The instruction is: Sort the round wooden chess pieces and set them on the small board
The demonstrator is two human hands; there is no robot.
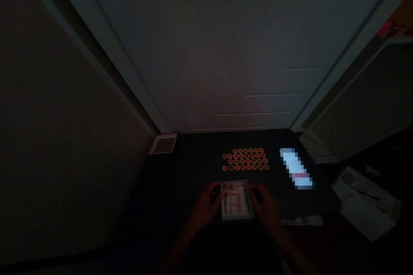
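Observation:
A small, shallow white box [247, 212] with pink lines on its inner face lies between my hands on the dark table. My left hand [206, 201] grips its left side, with thumb and fingers curled at the upper left edge. On the opposite side, my right hand [265, 206] has its fingers bent against the upper right edge. Three round Chinese chess pieces [230, 186] sit in the box's upper left corner, close to my left fingertips. Beyond the box, several more Chinese chess pieces [248, 167] lie flat in rows. Dim light hides the finger details.
A glowing, pixelated phone-like rectangle [295, 167] lies on the right of the dark table [180, 180]. A framed flat item [164, 143] is at the back left corner. A white box [368, 204] stands lower, at the right. A pale door [193, 51] rises behind the table.

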